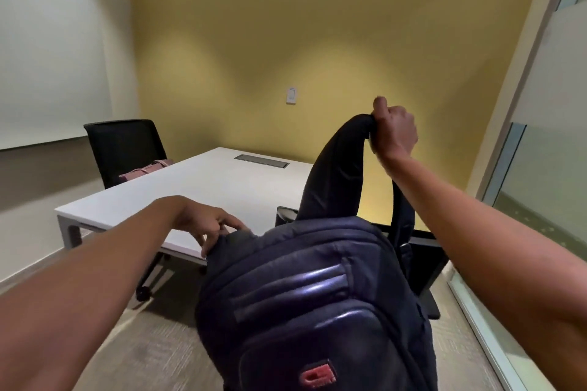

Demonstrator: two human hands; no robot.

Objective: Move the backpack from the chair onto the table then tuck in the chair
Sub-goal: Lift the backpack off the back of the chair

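So the backpack (317,311) isn't on the table (197,194) yet. It hangs low in front of the person, with the chair (425,263) right behind it. Its bottom runs out of frame, so no telling what's under it.

The right hand (395,130) is fisted round one strap (336,168), held up high. The left hand (209,225) has its fingers hooked over the bag's top corner, which looks like a light pinch.

What could go wrong, imo:
- Most of the weight seems to hang off that one strap, so the bag may swing and clip the table edge.
- The left pinch could slip and the bag would twist.
- The loose strap side may snag on the chair during the lift.
- If it's set too near the edge, it could tip off.
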